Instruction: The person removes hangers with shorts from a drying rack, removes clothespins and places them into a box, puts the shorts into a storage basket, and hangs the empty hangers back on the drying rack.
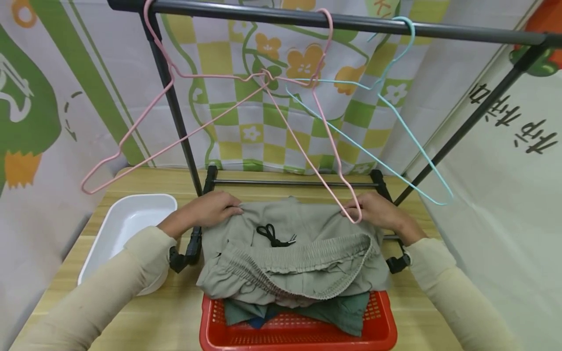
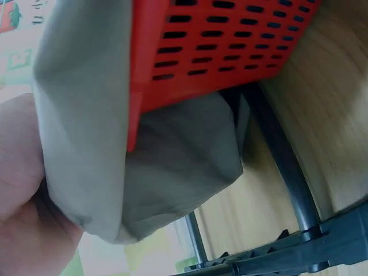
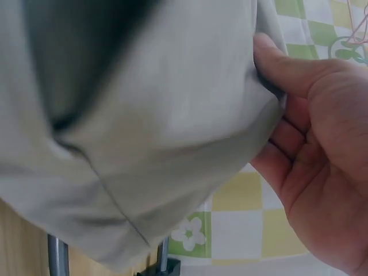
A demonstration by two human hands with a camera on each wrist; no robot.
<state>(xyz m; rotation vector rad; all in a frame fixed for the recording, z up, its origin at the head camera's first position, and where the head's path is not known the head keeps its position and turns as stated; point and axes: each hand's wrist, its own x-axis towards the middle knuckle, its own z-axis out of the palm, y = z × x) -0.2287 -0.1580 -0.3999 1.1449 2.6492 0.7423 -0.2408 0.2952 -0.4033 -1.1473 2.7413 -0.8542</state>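
Observation:
Grey-green drawstring shorts (image 1: 303, 219) lie spread over the back of a red basket (image 1: 298, 336), the elastic waistband towards the person and a black cord (image 1: 274, 236) on top. At the far left corner my left hand (image 1: 216, 208) pinches the cloth between thumb and fingers. My right hand (image 1: 373, 210) pinches the far right corner, its fingertips partly behind a pink hanger's end. In the right wrist view, the thumb of the right hand (image 3: 322, 132) lies on the shorts' fabric (image 3: 172, 115). Dark green clothing (image 1: 338, 312) lies in the basket beneath the shorts.
A black rack (image 1: 290, 17) stands over the work, carrying two pink hangers (image 1: 193, 75) and a light blue hanger (image 1: 408, 126). A white tub (image 1: 145, 209) sits on the wooden table (image 1: 52, 312) beside the left forearm. A patterned curtain (image 1: 228, 141) hangs behind.

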